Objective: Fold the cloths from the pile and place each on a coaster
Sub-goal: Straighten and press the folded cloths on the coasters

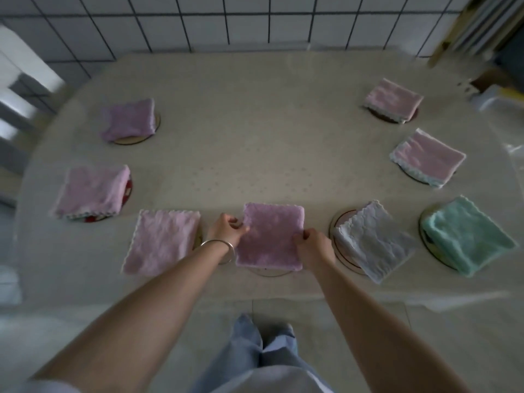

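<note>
Here, fluffy square cloth (pixel 270 236), both hands pinching

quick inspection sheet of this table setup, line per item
surface: table under a pale cloth.
job's things: eight folded cloths; purple cloth in the middle over a coaster; grey cloth and green cloth to its right, each on a coaster.
clutter: nothing seen.
grippers: left hand pinches the purple cloth's left edge; right hand pinches its right edge.
cables: nothing seen.
surroundings: tiled wall behind; tiled floor below.
</note>
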